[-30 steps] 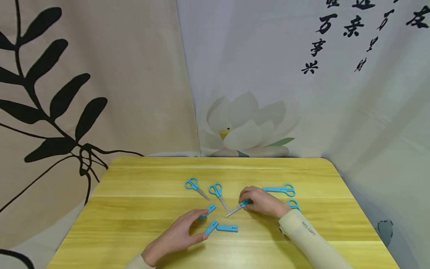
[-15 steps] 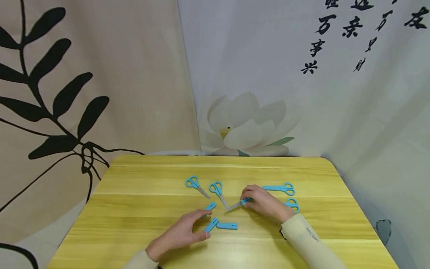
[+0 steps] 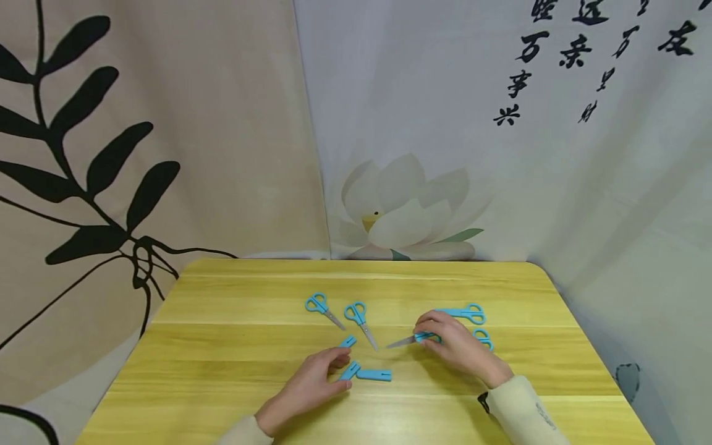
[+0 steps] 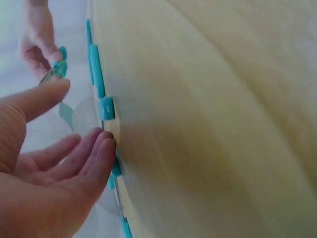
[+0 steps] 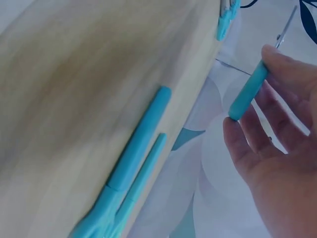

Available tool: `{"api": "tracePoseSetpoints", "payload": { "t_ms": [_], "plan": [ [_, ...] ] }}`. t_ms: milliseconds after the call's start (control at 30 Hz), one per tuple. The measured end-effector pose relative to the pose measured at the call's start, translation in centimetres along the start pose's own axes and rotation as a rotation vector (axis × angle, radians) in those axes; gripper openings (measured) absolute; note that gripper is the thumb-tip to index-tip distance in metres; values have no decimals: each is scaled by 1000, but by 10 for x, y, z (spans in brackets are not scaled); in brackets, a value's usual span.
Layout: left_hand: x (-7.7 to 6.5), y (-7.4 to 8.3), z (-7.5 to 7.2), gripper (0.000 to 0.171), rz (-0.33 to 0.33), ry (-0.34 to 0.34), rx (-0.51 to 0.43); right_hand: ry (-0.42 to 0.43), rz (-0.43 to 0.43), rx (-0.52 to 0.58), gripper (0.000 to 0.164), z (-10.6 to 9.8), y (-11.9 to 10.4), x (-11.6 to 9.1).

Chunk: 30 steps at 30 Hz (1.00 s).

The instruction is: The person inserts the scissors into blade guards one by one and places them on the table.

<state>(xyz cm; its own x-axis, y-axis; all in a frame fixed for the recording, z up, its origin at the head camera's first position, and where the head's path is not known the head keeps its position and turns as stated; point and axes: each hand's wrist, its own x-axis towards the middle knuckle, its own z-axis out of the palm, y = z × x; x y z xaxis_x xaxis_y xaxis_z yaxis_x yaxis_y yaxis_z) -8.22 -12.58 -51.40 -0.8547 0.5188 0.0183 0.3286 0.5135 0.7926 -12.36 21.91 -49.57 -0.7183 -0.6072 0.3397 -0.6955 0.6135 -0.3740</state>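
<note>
My right hand (image 3: 458, 349) holds a pair of scissors (image 3: 403, 341) by its blue handle, raised off the table, with the bare blade pointing left. Thumb and fingers pinch the handle in the right wrist view. My left hand (image 3: 314, 380) hovers beside the loose blue blade covers, thumb spread from relaxed fingers, nothing between them. One blade cover (image 3: 348, 341) is partly hidden behind its fingers; a second cover (image 3: 350, 370) lies slanted by the thumb, touching a third cover (image 3: 375, 375) at its end. Two uncovered scissors, one pair (image 3: 317, 303) left of the other pair (image 3: 356, 313), lie behind.
At the right, past my right hand, lie two more scissors with covers on: a far pair (image 3: 473, 313) and a nearer pair (image 3: 482, 337) partly hidden by the hand. The wooden table (image 3: 222, 346) ends at a printed curtain (image 3: 250, 154).
My right hand has moved right with the scissors, drawing the blade tip away from the uncovered pair. The left hand has shifted slightly right, close to the covers, which stay in place.
</note>
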Motion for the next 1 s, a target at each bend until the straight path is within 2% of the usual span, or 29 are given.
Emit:
{"api": "tracePoseSetpoints", "payload": {
  "t_ms": [133, 333, 700, 1000],
  "plan": [
    [3, 0, 4, 56, -11, 26, 22, 21, -11, -12, 23, -5, -1, -2],
    [7, -5, 7, 48, -13, 38, 56, 8, 9, -11, 23, -8, -4, -3],
    [8, -8, 10, 33, 18, 47, 201, 42, -4, -22, 25, -7, -1, -8],
    [9, -5, 8, 20, -23, 52, 208, 5, 35, -18, 21, -5, 0, -11]
  ]
}}
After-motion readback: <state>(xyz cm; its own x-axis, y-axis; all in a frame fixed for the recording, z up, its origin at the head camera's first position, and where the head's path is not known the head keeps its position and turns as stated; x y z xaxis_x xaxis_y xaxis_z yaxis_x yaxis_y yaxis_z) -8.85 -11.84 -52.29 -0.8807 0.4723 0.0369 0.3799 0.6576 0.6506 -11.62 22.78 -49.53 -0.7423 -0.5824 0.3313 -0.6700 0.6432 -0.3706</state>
